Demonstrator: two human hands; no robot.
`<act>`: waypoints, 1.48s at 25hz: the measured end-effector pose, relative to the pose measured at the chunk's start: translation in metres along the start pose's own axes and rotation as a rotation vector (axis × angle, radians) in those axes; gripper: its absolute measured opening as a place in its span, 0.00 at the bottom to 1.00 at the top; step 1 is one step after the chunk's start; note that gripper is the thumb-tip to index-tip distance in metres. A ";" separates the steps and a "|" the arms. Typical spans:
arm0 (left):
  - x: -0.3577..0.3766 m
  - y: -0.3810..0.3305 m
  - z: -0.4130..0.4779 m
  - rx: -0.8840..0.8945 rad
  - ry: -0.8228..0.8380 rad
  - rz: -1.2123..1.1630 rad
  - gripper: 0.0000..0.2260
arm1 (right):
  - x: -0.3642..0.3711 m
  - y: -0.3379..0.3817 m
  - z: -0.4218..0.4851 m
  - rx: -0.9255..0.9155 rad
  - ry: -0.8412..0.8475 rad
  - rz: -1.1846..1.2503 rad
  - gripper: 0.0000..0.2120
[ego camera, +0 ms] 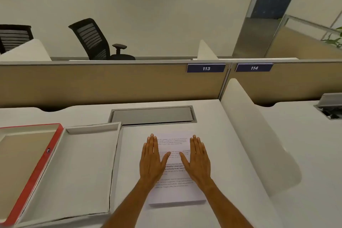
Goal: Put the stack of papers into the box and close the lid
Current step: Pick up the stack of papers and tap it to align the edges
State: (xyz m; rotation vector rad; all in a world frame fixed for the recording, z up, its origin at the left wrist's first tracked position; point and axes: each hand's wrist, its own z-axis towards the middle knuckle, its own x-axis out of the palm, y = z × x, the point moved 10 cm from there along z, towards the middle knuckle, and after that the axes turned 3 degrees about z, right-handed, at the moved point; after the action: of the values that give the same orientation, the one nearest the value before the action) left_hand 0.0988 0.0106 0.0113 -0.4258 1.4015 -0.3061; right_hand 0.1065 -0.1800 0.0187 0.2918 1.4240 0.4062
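Left hand: flat, palm down, fingers straight & together, thumb splayed inward. Lies on the left half of the sheets, lower centre of frame. Nothing grasped, just pressing.
Right hand: mirror of the other, flat on the right half, thumb angled in. Also released, no curl round any edge.
Stack of papers: printed side up on the desk, lower centre, long edge running away from the camera. Near edge shows some thickness, so more than one sheet.
Why hands sit so: prob. squaring or steadying the pile before a lift; flat palms keep the sheets from sliding apart.
Paper vs grip: pile is under both palms, not between fingers. Side edges sit just outside each hand, near edge pokes out below the wrists. To lift, fingers need to get under the sides, I'd say.
Box: white tray, open, left of the papers, lower left of frame, just beside the pile. Looks bare inside.
Lid: red-edged, folded out flat further left, at the frame's left edge; looks joined to the tray along the red side, can't confirm.
Progress: early. Papers not in yet, lid not shut.
Risk: top sheets fanning out on transfer.
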 end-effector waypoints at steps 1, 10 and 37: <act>0.004 0.003 -0.002 -0.016 0.017 -0.008 0.40 | 0.002 -0.002 -0.001 0.008 0.004 -0.001 0.38; 0.036 0.023 -0.010 -0.092 0.105 0.039 0.40 | 0.032 -0.025 -0.016 0.111 0.114 0.080 0.37; 0.036 0.057 -0.006 -0.849 0.426 -0.173 0.44 | 0.035 -0.059 0.000 0.828 0.337 0.305 0.40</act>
State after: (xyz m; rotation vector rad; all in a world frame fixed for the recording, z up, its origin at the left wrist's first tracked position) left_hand 0.0956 0.0441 -0.0467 -1.2369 1.8856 0.0907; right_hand 0.1160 -0.2172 -0.0383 1.1626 1.8380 0.0859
